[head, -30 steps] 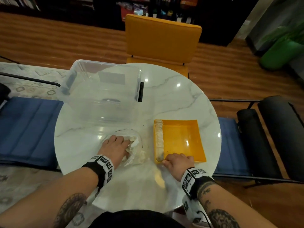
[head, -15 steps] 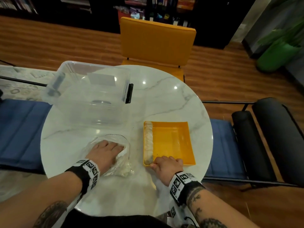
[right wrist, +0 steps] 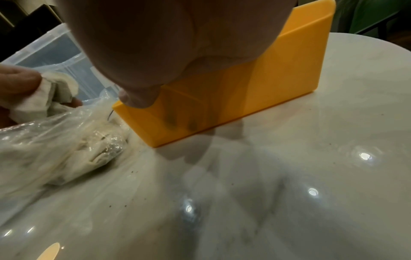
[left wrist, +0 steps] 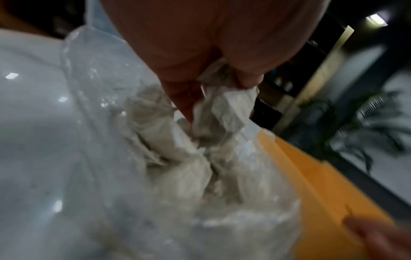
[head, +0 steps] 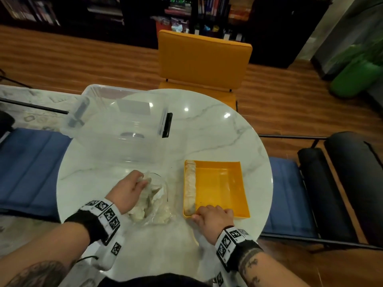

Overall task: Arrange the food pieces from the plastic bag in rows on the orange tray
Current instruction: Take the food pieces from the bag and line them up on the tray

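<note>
Progress: roughly one row done. Single line of pale, floury food pieces [head: 190, 184] laid along left wall of shallow square orange plastic tray [head: 219, 183], running far edge to near edge. Rest of tray floor bare, so several rows judged outstanding.

Left hand [head: 126, 190] reaching into crumpled clear plastic bag [head: 157, 210], just left of tray on round white marble table [head: 207, 131]. Thumb and fingers [left wrist: 177, 95] pinched on one pale wrapped piece [left wrist: 224, 109] at bag mouth, lifted clear of heap. Many pieces left inside bag.

Right hand [head: 213, 218] gripping tray's near rim by left corner, fingers curled over edge, steadying.

Large clear plastic storage bin [head: 124, 121] behind bag, apparently unused.
</note>
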`<state>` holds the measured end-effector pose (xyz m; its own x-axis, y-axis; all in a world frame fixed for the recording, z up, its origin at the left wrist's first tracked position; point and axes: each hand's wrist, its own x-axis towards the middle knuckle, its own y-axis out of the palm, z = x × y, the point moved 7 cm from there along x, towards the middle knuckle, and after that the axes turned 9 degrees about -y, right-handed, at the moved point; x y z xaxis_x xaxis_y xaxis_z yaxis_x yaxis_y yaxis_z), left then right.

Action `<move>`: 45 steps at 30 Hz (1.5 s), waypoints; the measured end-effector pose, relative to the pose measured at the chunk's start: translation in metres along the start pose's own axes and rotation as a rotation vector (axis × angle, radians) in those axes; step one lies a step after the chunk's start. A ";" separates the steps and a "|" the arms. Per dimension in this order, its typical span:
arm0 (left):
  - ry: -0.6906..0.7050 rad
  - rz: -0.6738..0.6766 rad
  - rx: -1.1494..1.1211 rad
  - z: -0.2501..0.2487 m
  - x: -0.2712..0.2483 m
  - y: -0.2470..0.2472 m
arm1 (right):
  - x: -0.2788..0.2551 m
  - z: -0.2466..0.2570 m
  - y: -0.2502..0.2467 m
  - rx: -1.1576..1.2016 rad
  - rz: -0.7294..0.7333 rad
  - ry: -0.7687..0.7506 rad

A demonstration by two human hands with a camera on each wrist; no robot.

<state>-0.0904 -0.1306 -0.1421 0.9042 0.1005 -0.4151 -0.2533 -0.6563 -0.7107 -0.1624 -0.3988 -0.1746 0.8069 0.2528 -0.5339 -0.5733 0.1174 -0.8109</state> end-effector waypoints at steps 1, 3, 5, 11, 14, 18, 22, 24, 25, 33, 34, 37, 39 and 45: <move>-0.059 0.006 -0.064 0.001 -0.001 -0.005 | 0.000 0.000 0.000 -0.003 -0.005 0.000; -0.131 -0.017 -0.178 0.007 -0.002 -0.013 | -0.001 0.000 0.001 -0.003 -0.008 -0.001; -0.167 0.023 -0.427 0.011 -0.004 -0.014 | -0.002 0.000 0.001 0.002 -0.008 -0.005; -0.313 0.262 -1.180 0.005 -0.017 -0.008 | -0.002 0.001 0.000 -0.005 0.009 -0.009; -0.447 0.326 -1.342 0.001 -0.021 -0.005 | -0.003 0.001 -0.001 0.000 0.011 -0.008; -0.478 0.412 -1.447 -0.019 -0.023 0.003 | -0.002 0.001 -0.001 0.010 0.022 -0.017; -0.410 0.461 -1.357 -0.045 -0.029 0.010 | -0.004 -0.002 -0.002 0.098 -0.001 -0.004; -0.366 0.535 -1.332 -0.060 -0.035 0.013 | -0.006 -0.002 -0.011 0.185 -0.070 0.000; -0.341 0.569 -1.312 -0.068 -0.037 0.015 | -0.008 -0.001 -0.018 0.225 -0.118 -0.004; -0.187 0.719 -1.092 -0.118 -0.052 0.041 | -0.015 0.016 -0.111 0.896 -0.505 -0.192; -0.172 0.718 -1.067 -0.122 -0.053 0.043 | -0.013 0.018 -0.117 0.933 -0.508 -0.190; -0.159 0.709 -1.053 -0.129 -0.050 0.045 | -0.009 0.021 -0.132 0.940 -0.524 -0.181; -0.156 0.717 -1.067 -0.131 -0.048 0.045 | -0.008 0.023 -0.143 0.912 -0.526 -0.196; -0.208 0.753 -1.183 -0.133 -0.044 0.044 | -0.016 0.023 -0.180 0.844 -0.612 -0.292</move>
<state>-0.0960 -0.2635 -0.0799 0.5919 -0.5101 -0.6240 -0.1177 -0.8206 0.5592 -0.0757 -0.4017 -0.0143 0.9884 0.1328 0.0741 -0.0879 0.8964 -0.4344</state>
